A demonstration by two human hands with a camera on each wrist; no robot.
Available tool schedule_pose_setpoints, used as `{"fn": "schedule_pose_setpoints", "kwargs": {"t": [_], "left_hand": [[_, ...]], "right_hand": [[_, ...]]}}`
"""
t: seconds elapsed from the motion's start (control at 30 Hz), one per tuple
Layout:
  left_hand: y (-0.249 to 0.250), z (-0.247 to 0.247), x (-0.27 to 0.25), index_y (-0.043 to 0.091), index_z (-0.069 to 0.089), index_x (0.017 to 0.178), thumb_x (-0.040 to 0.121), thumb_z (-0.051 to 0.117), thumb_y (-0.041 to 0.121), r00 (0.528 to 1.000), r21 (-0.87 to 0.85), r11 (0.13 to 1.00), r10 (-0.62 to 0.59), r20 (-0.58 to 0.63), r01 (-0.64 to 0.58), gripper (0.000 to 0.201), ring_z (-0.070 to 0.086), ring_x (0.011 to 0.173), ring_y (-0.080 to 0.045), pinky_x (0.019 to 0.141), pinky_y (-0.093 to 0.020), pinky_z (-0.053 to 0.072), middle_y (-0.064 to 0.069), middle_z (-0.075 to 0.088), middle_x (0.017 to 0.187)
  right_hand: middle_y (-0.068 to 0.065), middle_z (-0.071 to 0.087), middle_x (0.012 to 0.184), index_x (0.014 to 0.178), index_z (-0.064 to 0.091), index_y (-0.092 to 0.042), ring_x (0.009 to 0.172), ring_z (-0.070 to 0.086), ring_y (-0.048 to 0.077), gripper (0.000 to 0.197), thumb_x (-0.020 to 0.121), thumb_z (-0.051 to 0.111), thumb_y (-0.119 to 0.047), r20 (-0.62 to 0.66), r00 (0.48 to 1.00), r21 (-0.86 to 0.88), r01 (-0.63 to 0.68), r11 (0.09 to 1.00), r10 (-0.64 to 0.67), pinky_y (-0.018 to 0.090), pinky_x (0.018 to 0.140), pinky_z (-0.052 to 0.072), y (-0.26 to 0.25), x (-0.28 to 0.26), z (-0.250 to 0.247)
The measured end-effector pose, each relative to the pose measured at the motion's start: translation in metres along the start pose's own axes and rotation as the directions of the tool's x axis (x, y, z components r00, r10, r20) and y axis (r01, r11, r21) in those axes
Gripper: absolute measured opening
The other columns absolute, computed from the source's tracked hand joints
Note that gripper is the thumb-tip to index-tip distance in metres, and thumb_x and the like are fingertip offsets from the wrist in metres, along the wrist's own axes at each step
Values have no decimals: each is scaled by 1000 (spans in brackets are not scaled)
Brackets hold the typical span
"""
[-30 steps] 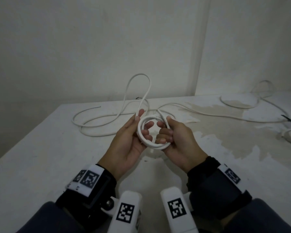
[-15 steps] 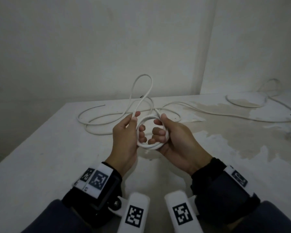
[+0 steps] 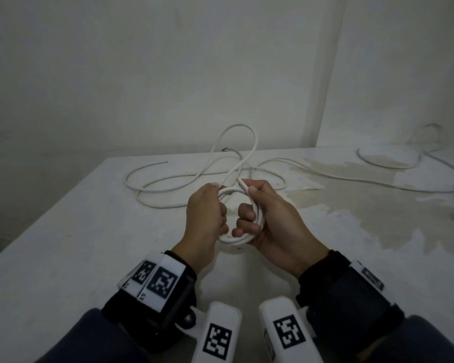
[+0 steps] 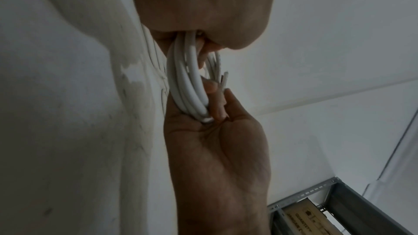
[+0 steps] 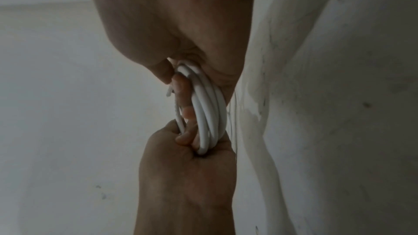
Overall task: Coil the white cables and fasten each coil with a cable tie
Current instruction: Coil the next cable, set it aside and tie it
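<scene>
Left hand (image 3: 206, 213): fingers curled around the left side of the white coil (image 3: 236, 238).
Right hand (image 3: 270, 224): grips the coil's right side.
Loose cable (image 3: 168, 184): lies on the table (image 3: 63, 244).

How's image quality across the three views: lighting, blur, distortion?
Head view: dim, even light, wide-angle bending of the table edge, coil sharp. Left wrist view: murky, the right hand underexposed, strong stretch. Right wrist view: soft focus, the left hand dark, no glare.
</scene>
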State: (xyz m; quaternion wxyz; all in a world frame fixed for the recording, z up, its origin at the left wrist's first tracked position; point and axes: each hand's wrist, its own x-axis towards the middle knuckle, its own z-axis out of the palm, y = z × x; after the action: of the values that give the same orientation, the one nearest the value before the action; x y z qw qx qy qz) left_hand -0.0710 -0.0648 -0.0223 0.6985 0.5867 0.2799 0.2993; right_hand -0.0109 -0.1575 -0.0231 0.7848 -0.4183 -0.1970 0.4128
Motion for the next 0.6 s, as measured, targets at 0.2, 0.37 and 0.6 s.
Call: {"fn": "schedule_pose_setpoints", "kwargs": {"t": [0.2,0.37,0.6], "left_hand": [[5,-6,-1,8,48,82,103,33,17,966,106,989,76,247,-105,27,28,37,-7,37,-18,31,7,32,44],[13,-11,-1,2,61,109,102,36,13,926,-74,997,32,376,-5,28,34,36,-8,41,-20,39,-3,50,65],[18,-7,-7,-1,61,112,101,36,16,926,20,994,91,365,-105,33,23,36,-9,42,-21,31,2,28,50]], "right_hand": [[0,31,50,97,53,-14,35,23,9,15,97,38,-16,-12,1000,4,0,1000,0,21,40,34,-4,3,-8],[-1,30,49,100,51,-20,35,22,9,17,97,36,-11,-22,995,-167,95,981,-101,19,37,29,-14,0,-7],[0,25,53,126,44,-46,41,22,11,45,98,33,-13,34,992,-324,127,937,-123,23,42,31,-19,-4,-1]]}}
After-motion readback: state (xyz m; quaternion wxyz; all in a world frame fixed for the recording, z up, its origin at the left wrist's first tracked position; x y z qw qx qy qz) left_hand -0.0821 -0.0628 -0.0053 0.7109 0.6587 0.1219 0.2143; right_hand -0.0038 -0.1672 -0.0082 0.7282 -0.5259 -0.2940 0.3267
